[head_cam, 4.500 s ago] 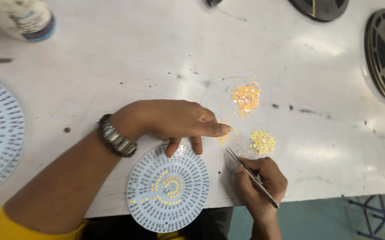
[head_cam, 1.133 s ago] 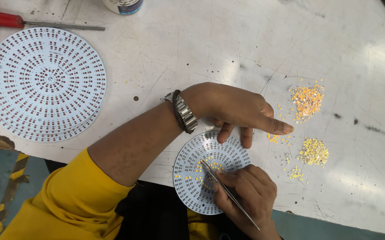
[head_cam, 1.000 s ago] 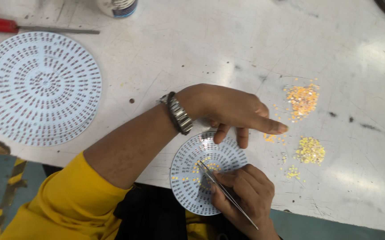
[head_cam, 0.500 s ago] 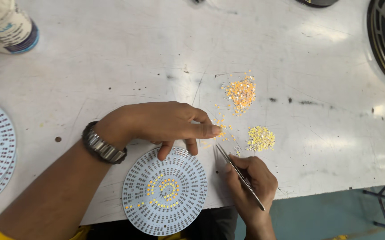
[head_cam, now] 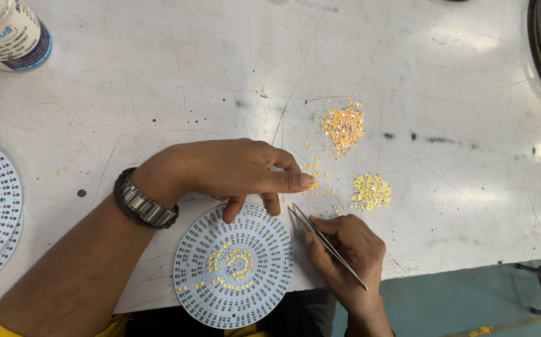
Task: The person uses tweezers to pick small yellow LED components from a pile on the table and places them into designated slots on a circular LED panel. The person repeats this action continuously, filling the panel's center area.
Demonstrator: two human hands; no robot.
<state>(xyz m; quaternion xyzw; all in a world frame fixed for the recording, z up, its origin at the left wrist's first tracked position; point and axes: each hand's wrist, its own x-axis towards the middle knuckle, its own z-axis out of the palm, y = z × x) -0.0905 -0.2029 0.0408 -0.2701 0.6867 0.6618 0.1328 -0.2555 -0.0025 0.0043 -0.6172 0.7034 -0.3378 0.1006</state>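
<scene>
**Operator:** At the tweezer tips, just off the upper right rim of the round white board (head_cam: 233,273), I see nothing pinched; the tweezers (head_cam: 326,244) look bare, though a chip that small could escape me. My right hand (head_cam: 345,253) is clenched around them like a pen, long axis running from lower right up to upper left.

**Partner:** And the chips?

**Operator:** The loose scatter of orange chips (head_cam: 313,171) lies up and slightly right of the tips, near them, right at my left hand's (head_cam: 233,171) extended forefinger. That hand isn't gripping anything; two fingers press the board's top edge.

**Partner:** Further out?

**Operator:** The yellow pile (head_cam: 370,191) sits right of the tips, the orange pile (head_cam: 342,125) beyond it. The right hand is nearer both.
</scene>
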